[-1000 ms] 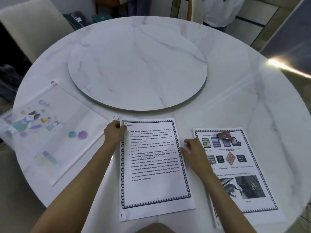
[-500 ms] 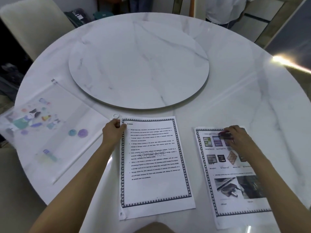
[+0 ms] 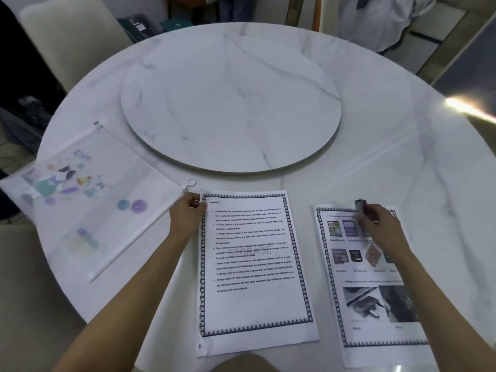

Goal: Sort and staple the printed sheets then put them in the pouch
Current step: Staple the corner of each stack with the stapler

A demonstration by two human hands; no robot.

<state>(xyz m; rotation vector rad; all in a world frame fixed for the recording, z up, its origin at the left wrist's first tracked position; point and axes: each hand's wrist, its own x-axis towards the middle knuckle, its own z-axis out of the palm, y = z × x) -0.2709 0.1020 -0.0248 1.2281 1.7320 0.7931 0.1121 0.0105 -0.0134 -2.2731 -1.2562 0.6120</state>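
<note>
A text sheet stack headed STORAGE [image 3: 255, 267] lies in front of me on the marble table. My left hand [image 3: 188, 213] pinches its top left corner. To the right lies a second stack of sheets with pictures [image 3: 367, 280]. My right hand [image 3: 381, 224] is above its top edge, closed on a small red and grey stapler [image 3: 361, 206] that is lifted and blurred. The translucent zip pouch [image 3: 80, 202] with cartoon prints lies flat at the left, its ring pull [image 3: 190, 183] close to my left hand.
A round marble turntable [image 3: 230, 103] fills the middle of the round table [image 3: 402, 162]. A cream chair [image 3: 72, 38] stands at the back left. A person in a white shirt [image 3: 381, 20] stands beyond the far edge.
My right hand went from the text sheet's right edge to the stapler on the picture sheets, closed on it and raised it. My left hand stayed on the corner.
</note>
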